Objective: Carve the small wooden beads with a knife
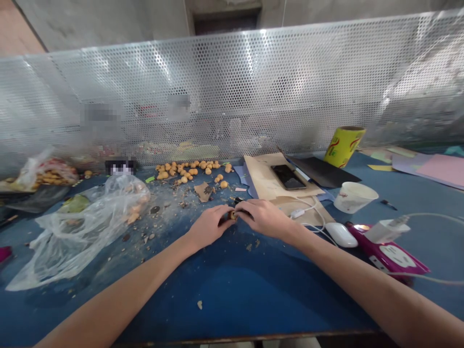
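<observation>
Currently, the left hand (208,226) and right hand (266,218) pinch one small tan lump (232,216) between them above the blue worktop (232,290). Around them: one crumpled clear plastic bag (87,229) leftward, roughly thirty golden-brown lumps (188,170) ahead, one black smartphone (288,177), one white paper cup (354,196) and one white computer mouse (340,235) rightward.

Small piece (232,215) mostly hidden between left hand (208,226) and right hand (263,218), blurred shapes (195,150) behind perforated metal screen (232,82)

I'm facing a blue bench (232,299) with a perforated metal screen (232,92) standing along its far edge, while grey concrete walls (97,24) are rising behind it around a dark opening (225,19), and a reddish floor (18,29) is showing at far left.
</observation>
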Available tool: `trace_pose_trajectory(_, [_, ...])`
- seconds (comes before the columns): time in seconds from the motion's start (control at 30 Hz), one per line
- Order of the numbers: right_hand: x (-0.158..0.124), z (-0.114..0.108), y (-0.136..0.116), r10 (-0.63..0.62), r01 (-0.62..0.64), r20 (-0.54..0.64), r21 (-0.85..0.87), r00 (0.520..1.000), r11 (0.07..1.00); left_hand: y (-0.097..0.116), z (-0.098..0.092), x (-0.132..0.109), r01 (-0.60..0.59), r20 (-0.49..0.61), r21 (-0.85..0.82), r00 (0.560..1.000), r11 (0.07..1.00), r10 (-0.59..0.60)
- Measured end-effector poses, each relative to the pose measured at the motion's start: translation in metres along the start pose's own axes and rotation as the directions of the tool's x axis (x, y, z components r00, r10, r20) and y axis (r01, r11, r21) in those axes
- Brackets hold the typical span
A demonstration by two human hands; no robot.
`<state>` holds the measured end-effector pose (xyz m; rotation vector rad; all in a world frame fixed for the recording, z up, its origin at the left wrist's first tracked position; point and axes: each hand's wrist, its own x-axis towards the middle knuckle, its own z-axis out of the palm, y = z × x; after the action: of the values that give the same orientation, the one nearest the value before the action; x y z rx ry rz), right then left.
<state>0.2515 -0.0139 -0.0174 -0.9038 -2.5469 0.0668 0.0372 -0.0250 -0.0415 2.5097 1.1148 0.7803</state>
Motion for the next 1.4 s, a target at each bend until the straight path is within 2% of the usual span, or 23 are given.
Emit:
trace_pose_trajectory(0.17, [0.001, 0.0, -0.01, 0.026, -0.024, -0.016, 0.117, 1.0, 0.993, -0.004, 0.001, 0.0, 0.053, -0.009, 0.003, 0.999, 0.999, -0.053])
trace_pose_trajectory(0.37, [0.001, -0.003, -0.019, 0.19, -0.187, 0.01, 0.239, 0.982, 0.953, -0.003, 0.002, 0.0, 0.078, -0.044, -0.034, 0.996, 0.996, -0.079])
trace_pose_trajectory(0.73, [0.0, -0.012, -0.018, 0.229, -0.236, 0.058, 0.249, 0.972, 0.939, 0.0, -0.002, 0.004, 0.146, -0.034, -0.088, 0.988, 0.985, -0.15])
trace_pose_trajectory(1.4, [-0.002, -0.011, -0.01, 0.173, -0.181, 0.059, 0.199, 0.983, 0.963, 0.003, -0.004, 0.006, 0.123, 0.034, -0.056, 0.992, 0.991, -0.121])
